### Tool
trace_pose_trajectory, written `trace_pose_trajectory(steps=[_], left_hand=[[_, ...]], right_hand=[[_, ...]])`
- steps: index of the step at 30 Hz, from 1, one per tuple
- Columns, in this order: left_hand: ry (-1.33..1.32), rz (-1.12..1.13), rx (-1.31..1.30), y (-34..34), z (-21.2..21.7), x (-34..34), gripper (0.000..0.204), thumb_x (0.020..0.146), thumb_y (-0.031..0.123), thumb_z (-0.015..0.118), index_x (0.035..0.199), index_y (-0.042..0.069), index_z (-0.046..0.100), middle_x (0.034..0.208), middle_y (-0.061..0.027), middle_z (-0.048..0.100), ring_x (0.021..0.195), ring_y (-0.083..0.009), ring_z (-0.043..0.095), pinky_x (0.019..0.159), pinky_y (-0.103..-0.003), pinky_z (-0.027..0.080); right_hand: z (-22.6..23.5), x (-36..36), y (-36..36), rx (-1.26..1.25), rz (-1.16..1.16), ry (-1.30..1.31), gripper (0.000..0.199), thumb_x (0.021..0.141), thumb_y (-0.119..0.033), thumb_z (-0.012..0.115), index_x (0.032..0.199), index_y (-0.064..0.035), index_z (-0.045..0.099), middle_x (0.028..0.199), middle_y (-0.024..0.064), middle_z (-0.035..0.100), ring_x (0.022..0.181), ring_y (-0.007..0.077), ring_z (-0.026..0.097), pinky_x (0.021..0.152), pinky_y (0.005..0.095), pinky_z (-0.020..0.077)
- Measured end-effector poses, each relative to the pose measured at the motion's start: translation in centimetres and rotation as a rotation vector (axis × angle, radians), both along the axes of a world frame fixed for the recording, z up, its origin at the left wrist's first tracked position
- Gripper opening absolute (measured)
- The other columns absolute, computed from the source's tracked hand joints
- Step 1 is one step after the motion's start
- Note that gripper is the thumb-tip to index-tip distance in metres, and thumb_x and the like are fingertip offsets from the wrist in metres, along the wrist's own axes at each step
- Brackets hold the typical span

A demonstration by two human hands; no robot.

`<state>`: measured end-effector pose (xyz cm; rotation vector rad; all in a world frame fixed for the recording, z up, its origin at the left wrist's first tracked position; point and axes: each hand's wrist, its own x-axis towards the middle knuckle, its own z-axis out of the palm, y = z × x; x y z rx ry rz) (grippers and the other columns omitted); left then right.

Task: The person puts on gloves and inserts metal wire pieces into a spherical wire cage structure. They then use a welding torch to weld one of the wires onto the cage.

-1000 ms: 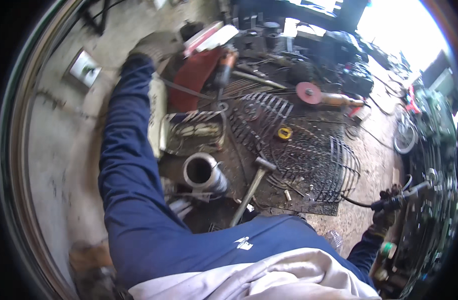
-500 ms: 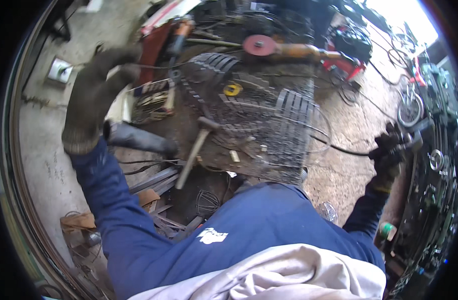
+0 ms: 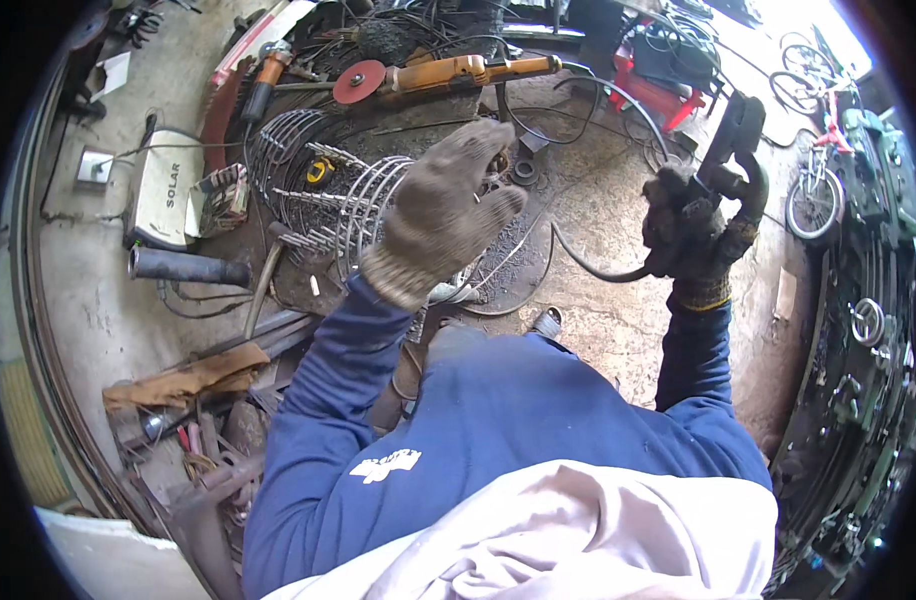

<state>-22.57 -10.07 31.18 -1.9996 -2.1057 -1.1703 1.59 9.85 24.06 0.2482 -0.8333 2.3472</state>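
Left hand (image 3: 440,212) in a grey work glove, raised above the wire cage (image 3: 323,205), fingers spread apart, holding nothing. Right hand (image 3: 690,232) in a dark glove, fingers clamped on a black welding holder (image 3: 735,150), well to the right of the cage, its cable (image 3: 588,262) looping down toward the floor (image 3: 618,320). Orange angle grinder (image 3: 448,75) lies just beyond the cage. Dark pipe (image 3: 188,267) lies left of it.

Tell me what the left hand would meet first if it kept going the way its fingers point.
Probably the orange angle grinder lying on the floor beyond the fingertips of the gloved left hand. Depth is unclear: the hand is raised above the round wire grille.
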Motion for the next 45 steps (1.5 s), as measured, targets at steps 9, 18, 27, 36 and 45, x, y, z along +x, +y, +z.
trace_pose_trajectory(steps=[9,18,27,36,45], left_hand=[[0.085,0.216,0.03,6.9,-4.6,-1.4,0.059,0.087,0.016,0.068,0.139,0.001,0.044,0.138,-0.0223,0.051,0.131,-0.0351,0.048,0.109,-0.04,0.04],[-0.146,0.337,-0.161,11.6,-7.5,-3.2,0.032,0.094,0.022,0.059,0.123,0.009,0.061,0.112,-0.0149,0.066,0.107,-0.0302,0.062,0.098,-0.038,0.047],[-1.017,0.384,-0.31,13.3,-4.2,2.9,0.042,0.099,0.04,0.056,0.122,0.005,0.061,0.083,-0.001,0.065,0.063,-0.0066,0.058,0.055,-0.022,0.049],[-1.222,0.866,0.049,3.3,-1.7,16.2,0.038,0.099,0.029,0.055,0.12,-0.004,0.057,0.065,-0.0019,0.056,0.05,-0.0076,0.05,0.045,-0.022,0.04],[-1.276,1.128,0.549,-5.1,-8.0,21.9,0.033,0.098,0.027,0.057,0.111,-0.003,0.063,0.066,-0.0033,0.061,0.05,-0.011,0.054,0.048,-0.025,0.043]], right_hand=[[3.3,-1.0,-0.2,-0.029,-0.188,-0.644,0.071,0.079,-0.069,0.058,0.117,-0.0096,0.058,0.088,0.0113,0.063,0.055,0.0168,0.055,0.043,0.0254,0.0448],[1.4,-2.4,5.2,-0.104,0.21,-0.419,0.093,0.07,-0.085,0.055,0.112,-0.0022,0.054,0.09,0.008,0.055,0.056,0.012,0.051,0.046,0.0241,0.0455],[-0.1,-8.2,19.1,0.32,0.147,-0.82,0.084,0.086,-0.073,0.047,0.136,-0.0051,0.044,0.104,0.0128,0.064,0.069,0.0167,0.059,0.058,0.0295,0.0488],[-6.6,-12.8,25.1,-0.052,0.571,-0.673,0.037,0.093,-0.017,0.059,0.126,-0.0032,0.05,0.114,0.0124,0.062,0.105,0.0239,0.062,0.088,0.0378,0.0521],[-3.0,-14.1,18.3,1.619,0.086,-0.732,0.031,0.088,-0.007,0.06,0.118,-0.0034,0.052,0.108,0.0127,0.064,0.1,0.0239,0.063,0.088,0.0364,0.0482]])
